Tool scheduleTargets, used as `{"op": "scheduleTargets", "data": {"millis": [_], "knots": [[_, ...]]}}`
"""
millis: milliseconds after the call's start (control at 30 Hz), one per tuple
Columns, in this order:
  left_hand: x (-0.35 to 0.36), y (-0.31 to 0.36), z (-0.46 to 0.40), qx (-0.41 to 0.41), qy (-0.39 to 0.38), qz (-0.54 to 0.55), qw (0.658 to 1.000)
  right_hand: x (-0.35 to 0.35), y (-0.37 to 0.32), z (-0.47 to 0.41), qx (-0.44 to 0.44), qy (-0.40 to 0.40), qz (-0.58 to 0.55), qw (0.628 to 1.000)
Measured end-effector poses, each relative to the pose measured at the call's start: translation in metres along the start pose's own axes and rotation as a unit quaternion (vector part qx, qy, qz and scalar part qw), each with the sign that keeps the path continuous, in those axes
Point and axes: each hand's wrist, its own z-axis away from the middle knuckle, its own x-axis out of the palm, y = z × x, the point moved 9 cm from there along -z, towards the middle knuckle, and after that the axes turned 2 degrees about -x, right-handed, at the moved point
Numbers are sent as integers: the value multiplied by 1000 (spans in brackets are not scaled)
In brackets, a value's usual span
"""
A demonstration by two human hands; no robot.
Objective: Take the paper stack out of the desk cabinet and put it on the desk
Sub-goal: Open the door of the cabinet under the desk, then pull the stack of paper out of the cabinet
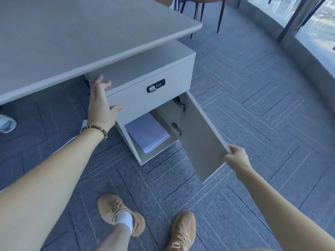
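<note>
With our right hand (234,158) clamped on the open cabinet door (199,138) at 4 o'clock and left hand (101,105) spread empty on the cabinet (145,69), we judge the next move is reaching the paper stack (146,133) inside.

Floor: grey carpet tiles (244,109) laid in a herringbone pattern with thin pale stripes.

Footwear: two tan knit sneakers at the bottom, the left sneaker (119,212) with a white sock (126,221) showing above it, the right sneaker (184,230) further forward in frame bottom.

Far left edge: a pale grey shoe (7,123) on the carpet, partly cut off.

Top of view: dark thin chair legs (220,17) below a brown seat, well apart from everything else.

Right side: curved window wall (319,29) with dark frames; outside is blurred.

On the wrist: a beaded wooden bracelet (96,130).
</note>
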Motion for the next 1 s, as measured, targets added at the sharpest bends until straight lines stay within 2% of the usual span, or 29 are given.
{"op": "scheduleTargets", "data": {"millis": [167,267,533,667,767,833,933,1000], "knots": [[1,-1,0,-5,-5,3,1000,-47,-4,-26,-4,102,40,994],[3,-3,-1,-7,-4,-6,1000,-62,-7,-45,-25,130,87,987],[1,3,-3,-18,-9,-49,999,-66,-7,-64,-2,73,227,971],[7,5,6,-48,-54,-94,993,-61,-11,-51,14,68,296,953],[12,14,23,-76,-108,-151,980,-59,-31,-28,-22,81,311,947],[9,25,40,-100,-114,-175,973,-57,-51,-9,-60,79,293,951],[4,54,77,-89,-91,-203,971,-45,-82,24,-128,45,288,948],[19,61,107,-88,-118,-188,971,-31,-94,40,-164,17,301,939]]}}
